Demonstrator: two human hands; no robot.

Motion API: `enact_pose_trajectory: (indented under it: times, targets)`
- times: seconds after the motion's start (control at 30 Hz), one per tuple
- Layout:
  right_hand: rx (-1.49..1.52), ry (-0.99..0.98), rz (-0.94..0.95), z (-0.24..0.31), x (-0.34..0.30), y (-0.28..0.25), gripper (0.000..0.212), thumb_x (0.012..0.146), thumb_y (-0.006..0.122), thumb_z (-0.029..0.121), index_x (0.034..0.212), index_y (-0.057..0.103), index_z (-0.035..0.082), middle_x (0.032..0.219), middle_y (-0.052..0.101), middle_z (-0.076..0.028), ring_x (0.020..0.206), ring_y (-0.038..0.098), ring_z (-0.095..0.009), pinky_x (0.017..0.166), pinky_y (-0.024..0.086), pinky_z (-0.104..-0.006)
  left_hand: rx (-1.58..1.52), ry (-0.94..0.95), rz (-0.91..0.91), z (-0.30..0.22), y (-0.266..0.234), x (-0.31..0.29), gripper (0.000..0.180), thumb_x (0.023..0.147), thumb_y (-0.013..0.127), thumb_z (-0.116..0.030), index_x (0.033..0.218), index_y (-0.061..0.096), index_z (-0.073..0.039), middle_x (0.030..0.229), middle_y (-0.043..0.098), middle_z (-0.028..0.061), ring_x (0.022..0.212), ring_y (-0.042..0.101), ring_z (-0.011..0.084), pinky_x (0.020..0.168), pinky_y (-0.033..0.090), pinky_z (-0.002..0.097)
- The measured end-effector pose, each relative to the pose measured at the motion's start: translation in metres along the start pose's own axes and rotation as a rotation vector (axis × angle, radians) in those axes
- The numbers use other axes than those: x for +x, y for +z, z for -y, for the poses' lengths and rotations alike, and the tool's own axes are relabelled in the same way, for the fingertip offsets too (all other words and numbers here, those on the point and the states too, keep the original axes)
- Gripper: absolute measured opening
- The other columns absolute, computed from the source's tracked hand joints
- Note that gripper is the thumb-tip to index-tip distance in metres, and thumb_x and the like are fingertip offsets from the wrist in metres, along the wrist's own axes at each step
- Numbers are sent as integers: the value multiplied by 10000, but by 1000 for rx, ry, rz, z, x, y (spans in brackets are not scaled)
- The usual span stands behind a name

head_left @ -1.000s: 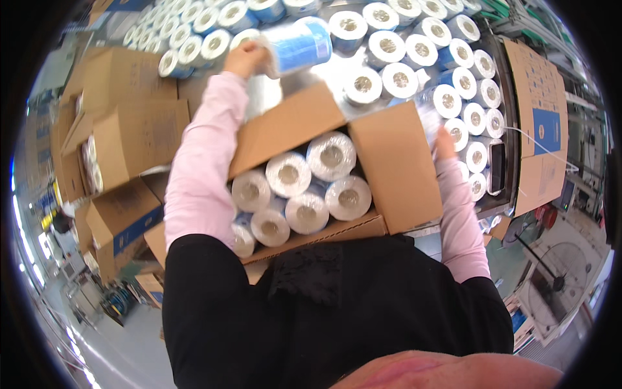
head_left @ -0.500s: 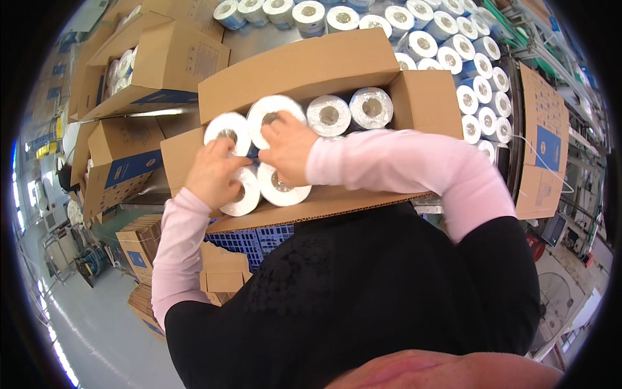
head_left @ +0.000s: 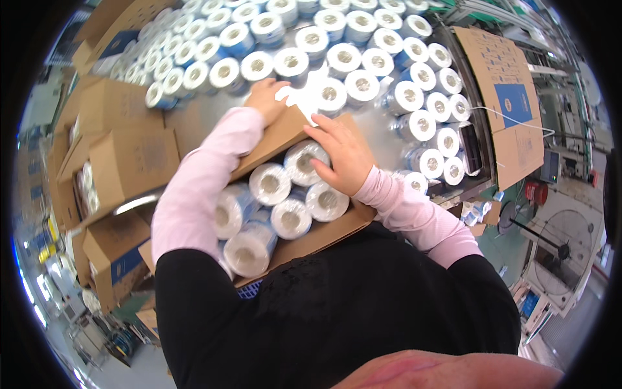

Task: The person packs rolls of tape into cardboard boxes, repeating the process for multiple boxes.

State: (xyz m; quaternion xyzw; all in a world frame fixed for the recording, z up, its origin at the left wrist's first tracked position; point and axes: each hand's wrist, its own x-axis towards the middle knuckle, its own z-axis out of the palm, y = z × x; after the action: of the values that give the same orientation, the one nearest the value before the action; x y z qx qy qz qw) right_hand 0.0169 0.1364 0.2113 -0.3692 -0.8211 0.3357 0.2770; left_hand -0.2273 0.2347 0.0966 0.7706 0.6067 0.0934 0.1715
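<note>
An open cardboard box (head_left: 310, 250) stands against my front, holding several white paper rolls (head_left: 270, 183) in clear and blue wrap, set on end in two rows. My left hand (head_left: 265, 102) is at the top edge of the box's far flap (head_left: 275, 144), its fingers stretched to the right and slightly blurred. Whether it touches the flap, I cannot tell. Over the box's far right corner, my right hand (head_left: 343, 153) has its fingers spread and its thumb above a roll (head_left: 304, 162). Neither hand holds a roll.
Many wrapped rolls (head_left: 290, 63) stand on the metal table (head_left: 379, 129) beyond the box. More cardboard boxes (head_left: 133, 162) stand at the left, some with rolls inside. A flattened carton (head_left: 508, 110) leans at the right, next to a dark flat device (head_left: 471, 148). A fan (head_left: 560, 220) is farther right.
My view has turned. Both hands have left the rolls at the box's left end for its far side. The near row now shows more rolls, and the box sits at a slant.
</note>
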Motion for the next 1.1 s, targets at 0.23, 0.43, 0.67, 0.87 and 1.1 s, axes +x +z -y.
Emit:
enact_pose_trajectory:
  times: [0.23, 0.43, 0.67, 0.87, 1.1]
  targets:
    - [-481, 479, 31, -243, 45, -52, 489, 810, 602, 217, 1295, 539, 203, 1399, 418, -178, 1315, 358, -350, 1077, 307, -471, 92, -324, 513, -88, 86, 117, 555, 786, 656, -442, 1174, 592, -49, 1138, 630, 155, 1133, 540, 331, 983, 392, 430]
    - [-864, 555, 327, -281, 87, -27, 429, 774, 641, 368, 1172, 622, 207, 1261, 489, -167, 1249, 395, -326, 1062, 213, -514, 388, -45, -109, -33, 79, 98, 240, 764, 632, -226, 976, 708, -144, 1224, 555, 101, 1247, 410, 295, 991, 355, 464]
    - [-747, 539, 219, -231, 13, 29, 332, 736, 623, 359, 1031, 685, 222, 1163, 531, -168, 1152, 457, -328, 1022, 265, -485, 307, -219, 333, -37, 36, 105, 251, 750, 616, -253, 957, 715, -151, 1109, 644, 117, 1116, 542, 300, 945, 419, 388]
    - [-299, 592, 132, -287, -84, 53, 363, 788, 610, 309, 951, 618, -15, 951, 621, -208, 927, 606, -350, 848, 465, -453, -1102, -201, -48, -9, -49, 82, 309, 779, 652, -117, 1064, 619, -6, 924, 660, 65, 840, 627, 156, 736, 505, 269]
    - [526, 252, -239, -117, 18, -127, 378, 788, 672, 299, 1032, 623, 15, 966, 651, -159, 895, 627, -334, 814, 500, -386, -1212, -131, 127, -92, -163, -118, 341, 734, 691, -100, 1067, 638, -49, 991, 602, 107, 928, 571, 249, 796, 469, 333]
